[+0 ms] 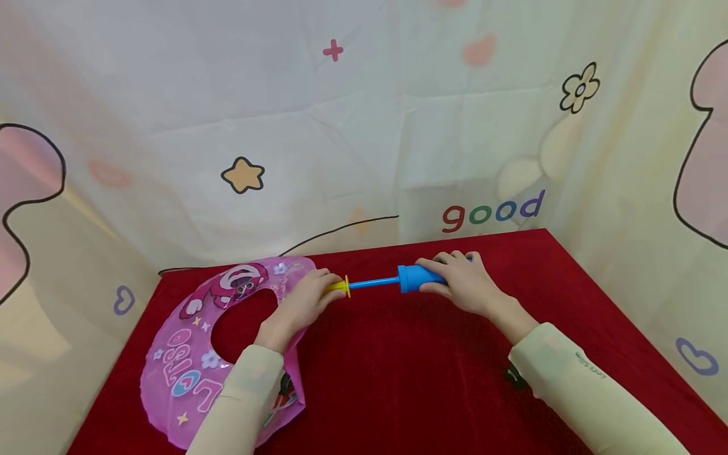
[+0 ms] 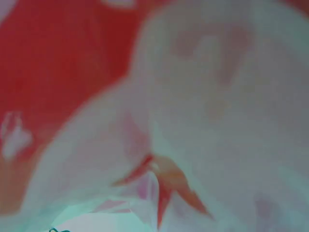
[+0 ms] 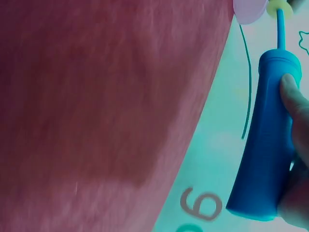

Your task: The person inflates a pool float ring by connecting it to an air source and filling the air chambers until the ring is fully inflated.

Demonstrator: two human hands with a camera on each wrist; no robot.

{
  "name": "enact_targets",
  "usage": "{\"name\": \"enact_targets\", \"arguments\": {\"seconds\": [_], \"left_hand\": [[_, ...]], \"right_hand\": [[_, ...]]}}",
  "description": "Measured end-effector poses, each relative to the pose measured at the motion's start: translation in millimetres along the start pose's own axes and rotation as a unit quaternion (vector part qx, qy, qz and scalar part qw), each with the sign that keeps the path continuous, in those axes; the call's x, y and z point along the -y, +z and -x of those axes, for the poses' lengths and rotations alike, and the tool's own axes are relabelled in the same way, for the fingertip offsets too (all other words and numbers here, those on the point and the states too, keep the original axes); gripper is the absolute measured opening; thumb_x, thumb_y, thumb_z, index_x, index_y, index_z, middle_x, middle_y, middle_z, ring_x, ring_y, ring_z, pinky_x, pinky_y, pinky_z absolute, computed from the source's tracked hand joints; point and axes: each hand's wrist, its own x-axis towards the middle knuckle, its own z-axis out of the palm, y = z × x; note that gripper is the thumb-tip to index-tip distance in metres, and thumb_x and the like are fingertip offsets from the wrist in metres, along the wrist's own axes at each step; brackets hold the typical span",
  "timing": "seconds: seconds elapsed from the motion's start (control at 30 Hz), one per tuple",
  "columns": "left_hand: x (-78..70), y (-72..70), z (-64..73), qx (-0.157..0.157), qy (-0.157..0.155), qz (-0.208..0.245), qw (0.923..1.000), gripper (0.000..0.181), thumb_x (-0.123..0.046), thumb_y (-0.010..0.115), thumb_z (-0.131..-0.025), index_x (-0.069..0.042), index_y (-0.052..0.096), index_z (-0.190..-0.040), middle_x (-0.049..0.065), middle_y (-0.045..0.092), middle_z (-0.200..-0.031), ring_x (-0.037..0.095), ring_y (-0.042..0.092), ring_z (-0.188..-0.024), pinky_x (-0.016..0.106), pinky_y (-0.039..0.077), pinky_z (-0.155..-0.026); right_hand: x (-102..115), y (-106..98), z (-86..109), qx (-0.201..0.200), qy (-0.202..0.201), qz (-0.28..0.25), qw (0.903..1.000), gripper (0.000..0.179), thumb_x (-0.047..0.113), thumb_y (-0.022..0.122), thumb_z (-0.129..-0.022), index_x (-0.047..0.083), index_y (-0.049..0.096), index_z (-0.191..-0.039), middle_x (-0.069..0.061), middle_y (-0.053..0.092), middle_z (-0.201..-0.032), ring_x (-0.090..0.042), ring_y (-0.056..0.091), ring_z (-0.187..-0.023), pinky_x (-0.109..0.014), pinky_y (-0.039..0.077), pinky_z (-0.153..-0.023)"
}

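Note:
A blue hand pump [image 1: 418, 277] is held level above the red cloth, its blue rod drawn out to the left. My right hand [image 1: 463, 281] wraps its fingers and thumb around the pump's barrel [image 3: 268, 140], as the right wrist view also shows. At the rod's far end my left hand [image 1: 307, 297] grips the yellow flanged end piece [image 1: 340, 286]. Beneath that hand and forearm lies a pink-purple swim ring [image 1: 165, 373] printed with a pink bear, flat-looking and folded at its lower right. The left wrist view is mostly blurred.
Red cloth [image 1: 409, 366] covers the table, whose back edge meets a pale printed curtain [image 1: 364, 145]. More curtain rises at the left and right sides. A small dark object [image 1: 514, 377] lies beside the right sleeve.

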Motion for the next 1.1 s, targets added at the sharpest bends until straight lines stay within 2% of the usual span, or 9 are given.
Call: {"name": "enact_targets", "arguments": {"seconds": [0.3,0.47,0.6,0.8,1.1], "left_hand": [[-10.0,21.4,-10.0,-0.001,0.035,-0.038,0.9987,0.022,-0.013,0.073,-0.097,0.002,0.070,-0.112,0.008,0.062,-0.099,0.023,0.056,-0.095,0.038,0.051,-0.087],[-17.2,26.5,-12.3,0.004,0.026,-0.033,0.9991,0.027,-0.014,0.072,-0.097,0.002,0.068,-0.118,0.010,0.063,-0.105,0.025,0.056,-0.100,0.039,0.052,-0.089],[-15.4,24.6,-9.4,0.015,0.008,-0.016,0.9997,0.026,-0.016,0.072,-0.098,-0.001,0.067,-0.119,0.008,0.062,-0.107,0.023,0.056,-0.102,0.037,0.053,-0.091],[-1.9,11.9,-1.2,0.033,0.000,-0.003,0.9995,0.024,-0.022,0.071,-0.099,-0.005,0.069,-0.115,0.002,0.062,-0.103,0.017,0.056,-0.096,0.034,0.053,-0.087],[15.8,-3.4,9.7,0.030,-0.012,0.004,0.9995,0.024,-0.023,0.072,-0.099,-0.006,0.069,-0.115,0.000,0.062,-0.103,0.017,0.055,-0.094,0.036,0.052,-0.087]], "right_hand": [[25.4,22.4,-8.7,0.009,0.004,-0.002,0.9999,0.059,0.046,0.068,-0.097,0.016,0.056,-0.147,-0.017,0.062,-0.128,-0.039,0.055,-0.116,-0.063,0.038,-0.094],[39.0,26.6,-13.5,0.004,-0.008,0.003,1.0000,0.059,0.048,0.067,-0.098,0.017,0.057,-0.147,-0.016,0.062,-0.128,-0.038,0.055,-0.116,-0.064,0.038,-0.094],[42.6,29.8,-17.0,0.001,-0.022,0.014,0.9996,0.059,0.050,0.065,-0.098,0.018,0.056,-0.147,-0.015,0.062,-0.128,-0.036,0.055,-0.117,-0.062,0.038,-0.095],[28.1,27.9,-8.9,0.015,-0.017,-0.012,0.9997,0.058,0.046,0.067,-0.098,0.017,0.057,-0.147,-0.014,0.063,-0.126,-0.033,0.057,-0.115,-0.056,0.042,-0.091],[-4.9,9.0,3.8,0.037,0.000,-0.039,0.9986,0.058,0.043,0.069,-0.098,0.014,0.057,-0.147,-0.015,0.064,-0.125,-0.034,0.057,-0.116,-0.059,0.040,-0.094]]}}
